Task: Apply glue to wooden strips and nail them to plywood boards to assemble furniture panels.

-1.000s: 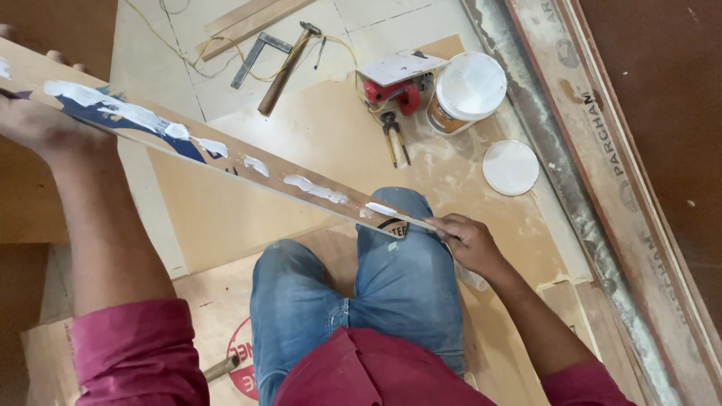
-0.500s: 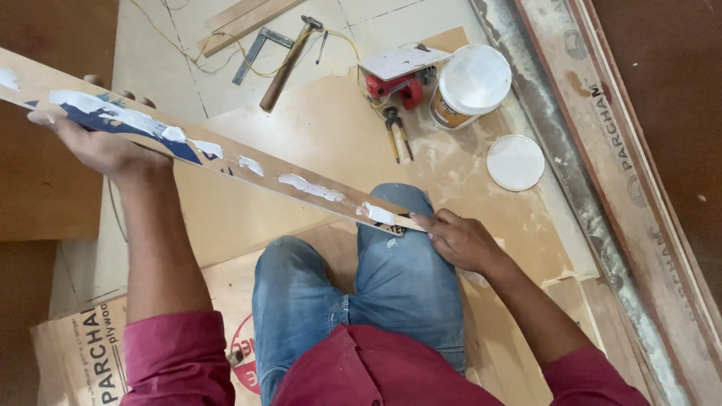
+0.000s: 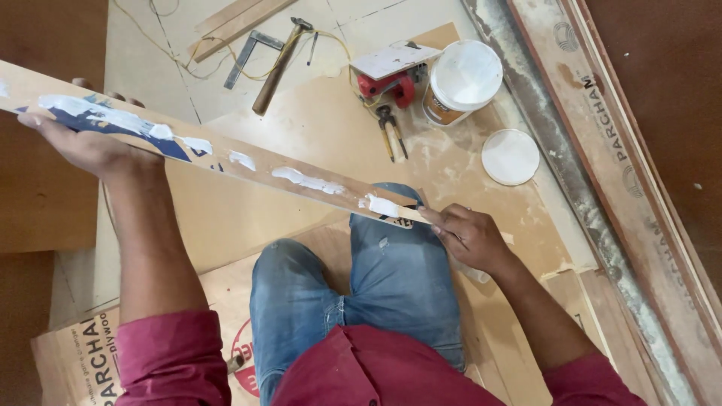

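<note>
A carpentry worksite on a floor: plywood sheets (image 3: pixel 316 143) cover it, with a hammer (image 3: pixel 280 64), square (image 3: pixel 244 59), pliers (image 3: pixel 391 131) and open glue tub (image 3: pixel 460 83) at the frame's top.

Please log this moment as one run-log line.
left hand: holds up wooden strip | right hand: spreads white glue at strip's near end | white bucket: open, lid beside

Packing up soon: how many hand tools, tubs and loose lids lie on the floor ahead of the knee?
Hand tools: 3, hammer, try square, pliers
Power tools: 1, red power tool
Tubs: 1, white tub
Loose lids: 1, white lid
Total: 6
</note>
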